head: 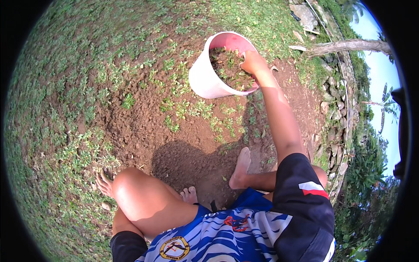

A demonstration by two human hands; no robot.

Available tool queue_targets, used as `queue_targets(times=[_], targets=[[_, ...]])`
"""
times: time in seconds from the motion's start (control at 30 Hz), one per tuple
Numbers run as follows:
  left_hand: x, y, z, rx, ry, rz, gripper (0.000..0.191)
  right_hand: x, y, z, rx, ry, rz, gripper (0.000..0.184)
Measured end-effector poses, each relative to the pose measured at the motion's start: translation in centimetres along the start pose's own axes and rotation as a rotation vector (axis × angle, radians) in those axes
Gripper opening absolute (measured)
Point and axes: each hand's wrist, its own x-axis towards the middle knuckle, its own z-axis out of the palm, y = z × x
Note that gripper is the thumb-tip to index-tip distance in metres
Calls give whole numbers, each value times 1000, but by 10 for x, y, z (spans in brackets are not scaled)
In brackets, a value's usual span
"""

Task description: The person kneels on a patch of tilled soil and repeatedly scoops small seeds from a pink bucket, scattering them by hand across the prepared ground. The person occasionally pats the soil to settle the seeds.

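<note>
A white plastic bucket (208, 77) with a pinkish-red inside leans tilted on the soil, its mouth towards me. Inside lie uprooted small green plants (230, 67) mixed with brown soil. My right hand (253, 62) reaches over the bucket's near right rim, its fingers by the plants; whether they grip anything is hidden. Down at the left, beyond my bent knee, my left hand (104, 184) rests among low weeds at the edge of the bare soil (131, 131). Its fingers are spread, and the knee covers part of the hand.
My bare feet (240, 168) are on the dirt. A small stone (106, 205) lies near my left hand. Low leafy weeds (65, 82) spread to the left. At the right are a stone wall (335, 111), a tree trunk (347, 47) and a pale pipe or line (347, 95).
</note>
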Motion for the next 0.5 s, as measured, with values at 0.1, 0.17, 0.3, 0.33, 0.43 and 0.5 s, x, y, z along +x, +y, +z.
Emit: queue_targets(times=[0.1,0.17,0.3,0.33,0.43,0.5], targets=[[-2,-6,5,-17,-17,22,59,-10,-12,-10,-101,-7,-7,27],[-5,-15,10,9,-109,17,65,-30,-15,-29,-26,139,-37,30],[-10,-29,21,-44,-155,8,71,-72,-53,-79,279,439,-162,39],[-10,-32,23,3,-177,10,72,-84,-68,-88,381,455,-221,39],[-10,-34,25,39,-180,29,75,-117,-122,-95,655,415,-330,39],[-10,-33,23,43,-199,15,74,-128,-166,-78,982,218,-441,39]])
